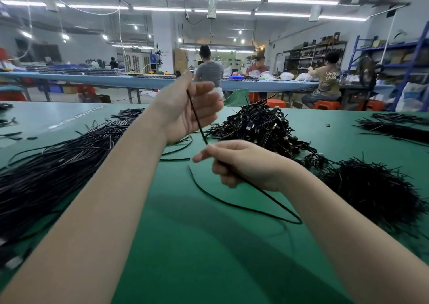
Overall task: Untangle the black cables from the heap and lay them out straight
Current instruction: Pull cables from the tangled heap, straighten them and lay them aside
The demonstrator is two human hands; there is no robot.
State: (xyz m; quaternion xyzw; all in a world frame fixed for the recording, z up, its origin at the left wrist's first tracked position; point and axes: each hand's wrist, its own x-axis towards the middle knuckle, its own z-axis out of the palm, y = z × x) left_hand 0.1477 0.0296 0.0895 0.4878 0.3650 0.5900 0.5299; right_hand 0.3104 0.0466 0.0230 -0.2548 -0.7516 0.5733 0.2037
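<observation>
Nearby, tangled heap [260,127] flanks hands [218,141].

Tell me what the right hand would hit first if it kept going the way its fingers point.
Probably the left forearm: the right hand points leftward, pinching the black cable. Depth is unclear, so it might pass beneath.

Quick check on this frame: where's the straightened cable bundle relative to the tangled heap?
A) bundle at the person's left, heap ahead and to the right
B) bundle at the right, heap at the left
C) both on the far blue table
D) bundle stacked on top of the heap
A: the straightened cable bundle lies along the left of the green table, while the tangled heap sits ahead and to the right, beyond the right hand.
</observation>
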